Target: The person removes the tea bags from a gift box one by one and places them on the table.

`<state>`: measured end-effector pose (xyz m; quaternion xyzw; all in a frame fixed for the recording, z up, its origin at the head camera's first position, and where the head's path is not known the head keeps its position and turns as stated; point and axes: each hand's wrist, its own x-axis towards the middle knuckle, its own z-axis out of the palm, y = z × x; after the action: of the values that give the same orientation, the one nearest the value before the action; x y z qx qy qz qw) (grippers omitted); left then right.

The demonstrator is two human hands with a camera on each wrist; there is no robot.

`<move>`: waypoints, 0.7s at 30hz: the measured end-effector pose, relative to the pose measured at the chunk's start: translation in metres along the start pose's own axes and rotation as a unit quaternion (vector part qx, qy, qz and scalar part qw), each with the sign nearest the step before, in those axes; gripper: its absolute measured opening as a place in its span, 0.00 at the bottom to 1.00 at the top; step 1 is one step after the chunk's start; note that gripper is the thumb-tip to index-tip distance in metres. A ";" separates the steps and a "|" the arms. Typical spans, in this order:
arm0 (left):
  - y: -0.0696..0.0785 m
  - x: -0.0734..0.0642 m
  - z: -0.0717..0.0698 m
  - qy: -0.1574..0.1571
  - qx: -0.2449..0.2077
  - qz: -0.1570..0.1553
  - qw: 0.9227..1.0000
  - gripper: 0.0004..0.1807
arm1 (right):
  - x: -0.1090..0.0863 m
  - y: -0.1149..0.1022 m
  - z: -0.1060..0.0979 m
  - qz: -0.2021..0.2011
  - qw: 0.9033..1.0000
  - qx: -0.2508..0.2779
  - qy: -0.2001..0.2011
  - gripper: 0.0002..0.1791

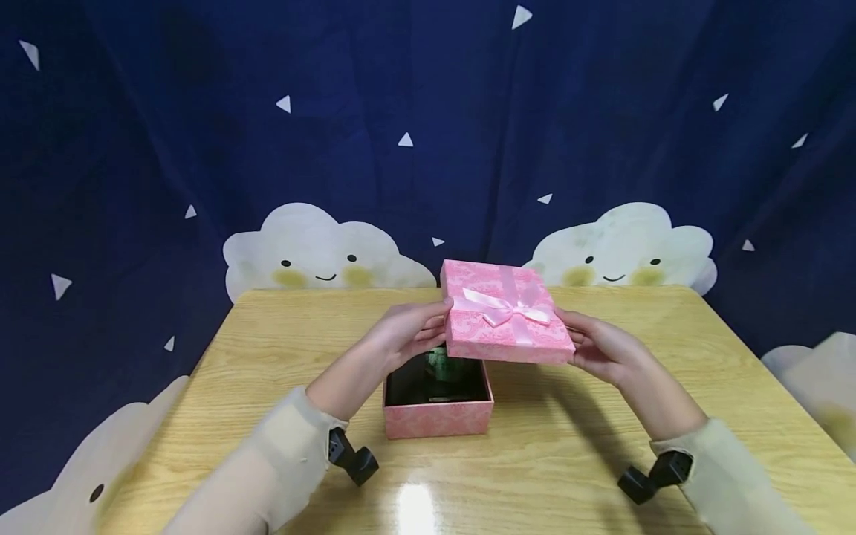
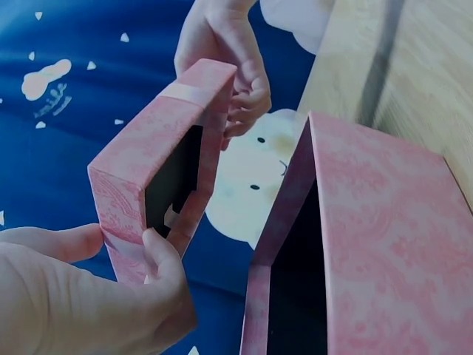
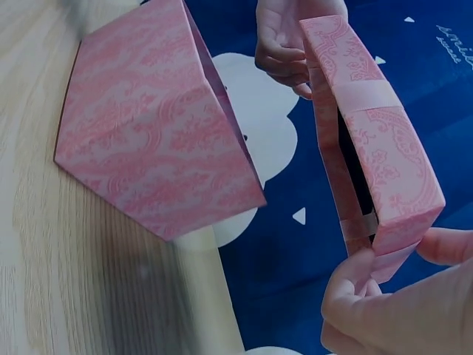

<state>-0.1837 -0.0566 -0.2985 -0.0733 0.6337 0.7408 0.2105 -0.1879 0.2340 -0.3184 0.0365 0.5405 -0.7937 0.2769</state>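
A pink patterned gift box lid [image 1: 488,338] with a pale ribbon bow [image 1: 511,308] is held in the air between both hands. My left hand [image 1: 411,331] pinches its left edge, and my right hand [image 1: 602,345] grips the opposite edge. In the left wrist view the lid's dark inside [image 2: 174,181] shows. Below and to the left of the lid, the pink box base [image 1: 438,420] stands uncovered on the table, black inside. Something green [image 1: 441,364] sits in the base, partly hidden by the lid, its kind unclear.
The wooden table [image 1: 301,327] reaches back to a dark blue curtain [image 1: 348,148] with white triangles and smiling clouds. Black wrist cameras are strapped to the left sleeve [image 1: 287,446] and the right sleeve [image 1: 722,468].
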 end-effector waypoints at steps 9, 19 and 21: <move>-0.006 0.006 0.024 0.009 0.007 0.007 1.000 0.20 | -0.005 0.002 -0.019 0.010 0.999 0.026 0.032 0.13; -0.026 0.020 0.055 0.035 0.022 0.020 0.999 0.20 | -0.011 0.010 -0.046 -0.008 0.998 -0.008 0.058 0.17; -0.029 0.022 0.061 0.040 0.025 0.023 0.999 0.20 | -0.012 0.011 -0.050 -0.011 0.998 -0.008 0.062 0.16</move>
<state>-0.1823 0.0106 -0.3216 -0.0834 0.6615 0.7256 0.1699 -0.1843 0.2802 -0.3444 0.0775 0.5634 -0.7885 0.2343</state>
